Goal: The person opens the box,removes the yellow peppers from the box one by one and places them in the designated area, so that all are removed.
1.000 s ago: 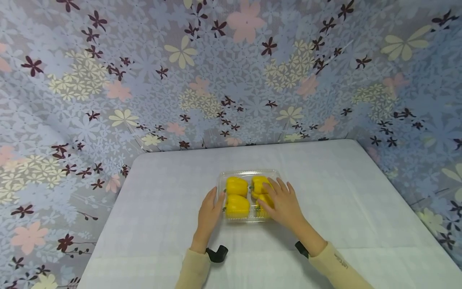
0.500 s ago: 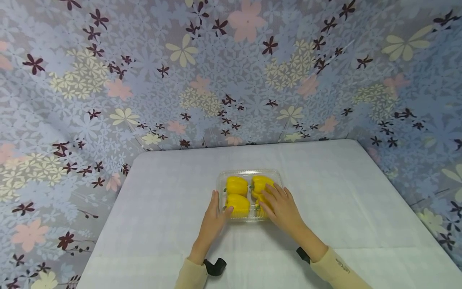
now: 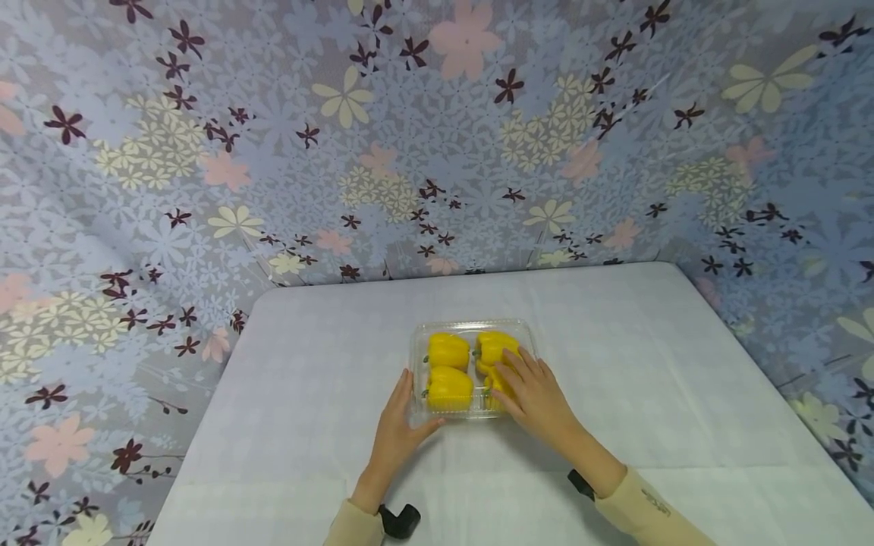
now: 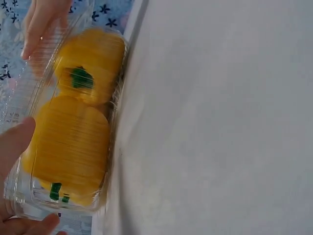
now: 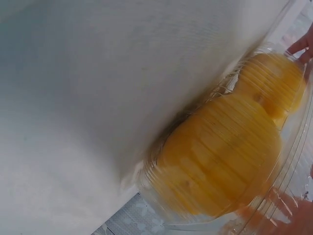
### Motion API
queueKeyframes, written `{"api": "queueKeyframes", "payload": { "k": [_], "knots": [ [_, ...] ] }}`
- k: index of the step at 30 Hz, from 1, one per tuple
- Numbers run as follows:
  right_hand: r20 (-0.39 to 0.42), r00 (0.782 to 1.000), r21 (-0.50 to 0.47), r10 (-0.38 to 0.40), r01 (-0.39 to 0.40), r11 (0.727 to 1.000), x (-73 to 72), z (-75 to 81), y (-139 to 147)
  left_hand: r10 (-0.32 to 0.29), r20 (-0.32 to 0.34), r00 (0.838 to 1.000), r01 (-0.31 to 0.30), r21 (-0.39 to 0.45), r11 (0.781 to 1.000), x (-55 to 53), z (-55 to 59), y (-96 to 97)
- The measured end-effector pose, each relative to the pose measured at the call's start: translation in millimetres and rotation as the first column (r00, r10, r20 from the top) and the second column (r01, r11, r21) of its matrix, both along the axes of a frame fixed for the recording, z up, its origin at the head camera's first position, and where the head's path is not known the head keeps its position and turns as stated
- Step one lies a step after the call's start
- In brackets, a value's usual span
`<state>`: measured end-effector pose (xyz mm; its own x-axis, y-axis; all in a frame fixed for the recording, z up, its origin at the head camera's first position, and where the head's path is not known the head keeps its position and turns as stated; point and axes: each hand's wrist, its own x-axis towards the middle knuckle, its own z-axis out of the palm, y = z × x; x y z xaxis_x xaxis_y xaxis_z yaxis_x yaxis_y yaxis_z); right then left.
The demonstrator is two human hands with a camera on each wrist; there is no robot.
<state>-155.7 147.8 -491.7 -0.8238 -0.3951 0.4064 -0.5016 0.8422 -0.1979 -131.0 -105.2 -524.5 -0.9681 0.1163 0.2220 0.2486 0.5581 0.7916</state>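
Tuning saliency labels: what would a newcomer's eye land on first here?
Probably the four bright yellow bell peppers in the clear plastic container on the white-covered table. Next, the bare left hand at the container's left and the bare right hand over its right. Blue-grey floral cloth fills the background.

Near-right yellow pepper (image 3: 489, 374): partly hidden by the right hand (image 3: 542, 398) in the head view. Left hand (image 3: 398, 437): cut off by the left edge of the left wrist view. Right sleeve (image 3: 628, 500): runs below the head view, its lettering (image 3: 657, 502) too small to read. Clear container (image 3: 471, 324): runs past the right wrist view's right edge.
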Motion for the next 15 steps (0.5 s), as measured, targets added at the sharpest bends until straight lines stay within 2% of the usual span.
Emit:
{"api": "queueKeyframes", "payload": {
  "k": [3, 7, 11, 15],
  "knots": [
    [-0.043, 0.999, 0.039, 0.018, -0.017, 0.999, 0.5, -1.5, 2, 0.0, 0.012, 1.0, -0.001, 0.058, 0.998, 2.4, -0.6, 1.4],
    [-0.103, 0.993, 0.099, 0.051, -0.041, 0.994, 0.1, -4.5, 5, 0.017, 0.08, 0.997, -0.03, 0.172, 0.985, 5.2, -1.2, 5.1],
    [-0.122, 0.989, 0.131, 0.082, -0.065, 0.989, 0.0, -5.6, 8, 0.046, 0.174, 0.984, -0.089, 0.25, 0.964, 8.0, -3.1, 9.4],
    [-0.112, 0.989, 0.171, 0.102, -0.082, 0.982, 0.2, -6.4, 12, 0.108, 0.213, 0.971, -0.167, 0.282, 0.945, 11.4, -3.5, 13.6]
  ]
}}
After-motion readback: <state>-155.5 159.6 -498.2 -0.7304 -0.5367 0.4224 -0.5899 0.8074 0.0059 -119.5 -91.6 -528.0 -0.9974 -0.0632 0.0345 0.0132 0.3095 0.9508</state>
